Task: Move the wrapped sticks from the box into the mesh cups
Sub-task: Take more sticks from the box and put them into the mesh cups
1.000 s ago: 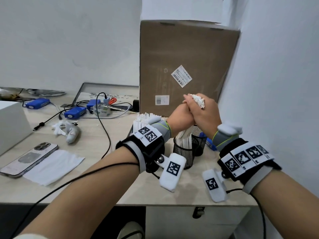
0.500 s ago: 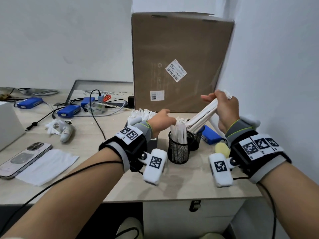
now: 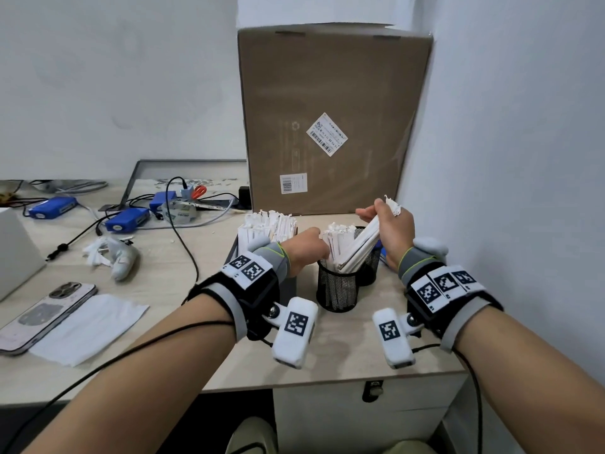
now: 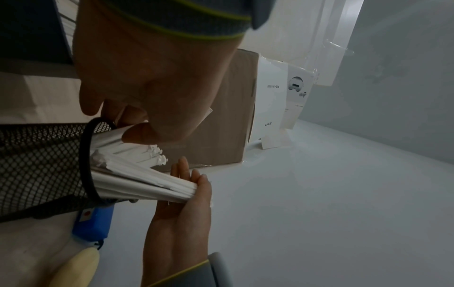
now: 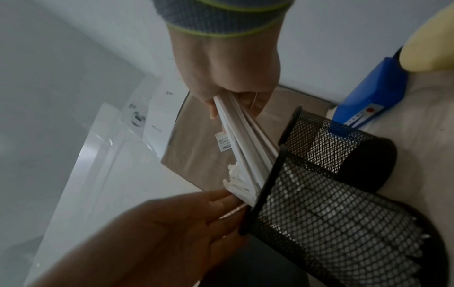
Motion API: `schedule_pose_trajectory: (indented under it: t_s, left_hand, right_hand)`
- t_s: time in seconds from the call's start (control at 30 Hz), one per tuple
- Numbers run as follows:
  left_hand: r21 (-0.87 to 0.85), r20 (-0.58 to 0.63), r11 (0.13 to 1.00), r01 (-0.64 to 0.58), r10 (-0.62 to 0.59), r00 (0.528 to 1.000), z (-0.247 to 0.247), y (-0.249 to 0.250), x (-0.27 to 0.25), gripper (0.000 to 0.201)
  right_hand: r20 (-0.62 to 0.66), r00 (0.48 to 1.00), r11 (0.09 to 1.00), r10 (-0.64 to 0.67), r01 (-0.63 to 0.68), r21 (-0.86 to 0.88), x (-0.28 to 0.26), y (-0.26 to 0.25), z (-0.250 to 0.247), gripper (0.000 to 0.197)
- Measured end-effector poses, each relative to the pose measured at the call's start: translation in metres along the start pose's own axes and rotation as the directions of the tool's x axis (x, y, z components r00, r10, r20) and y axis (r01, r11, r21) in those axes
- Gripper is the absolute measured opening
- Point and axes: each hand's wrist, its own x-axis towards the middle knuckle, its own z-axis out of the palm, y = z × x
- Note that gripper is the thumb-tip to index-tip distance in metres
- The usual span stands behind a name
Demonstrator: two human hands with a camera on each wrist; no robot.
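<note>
My right hand [image 3: 381, 213] grips a bundle of white wrapped sticks [image 3: 357, 249] by its upper end. The bundle slants down to the left, its lower end inside the near black mesh cup [image 3: 337, 290]. In the right wrist view my right hand's fingers [image 5: 236, 97] are curled round the bundle [image 5: 248, 139]. My left hand [image 3: 316, 240] touches the sticks standing in that cup with fairly straight fingers [image 5: 221, 202]. A second mesh cup [image 3: 370, 270] stands just behind. The dark box [image 3: 235, 253] packed with wrapped sticks [image 3: 266, 224] is left of the cups.
A tall cardboard carton [image 3: 330, 119] stands against the wall behind the cups, and the white wall [image 3: 507, 191] is close on the right. A blue device [image 5: 368, 97] lies beside the cups. A phone [image 3: 42, 316], tissue, cables and blue boxes [image 3: 126, 221] lie to the left.
My hands have parted: the left let go of the bundle and dropped to the near cup's sticks. The right hand tilted the bundle and lowered its end into that cup.
</note>
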Motion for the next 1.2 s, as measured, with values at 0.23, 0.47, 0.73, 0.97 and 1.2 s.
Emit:
schedule_pose_trajectory:
  t_s: [0.23,0.47,0.73,0.97,1.2]
  left_hand:
    - [0.016,-0.010,0.998,-0.057,0.057,0.998,0.005,0.008,-0.010,0.041]
    - [-0.050,0.040,0.995,-0.082,0.084,0.996,0.009,0.003,-0.013,0.056]
    - [-0.073,0.038,0.955,-0.288,0.291,0.956,0.012,0.001,-0.017,0.031]
    - [-0.095,-0.025,0.947,-0.307,0.307,0.952,0.011,-0.001,-0.018,0.026]
    - [-0.087,-0.216,0.937,-0.337,0.313,0.925,0.015,-0.004,-0.016,0.016]
  right_hand:
    - [0.048,0.995,0.933,-0.089,0.100,-0.346,-0.008,0.000,0.004,0.020]
    - [0.177,0.983,0.803,-0.037,0.135,-0.580,-0.027,0.011,0.017,0.033]
    - [0.257,0.966,0.780,0.024,0.142,-0.610,-0.033,0.016,0.019,0.057]
    - [0.295,0.954,0.766,0.058,0.147,-0.625,-0.026,0.023,0.019,0.064]
    - [0.327,0.945,0.819,-0.013,0.197,-0.539,-0.025,0.028,0.019,0.044]
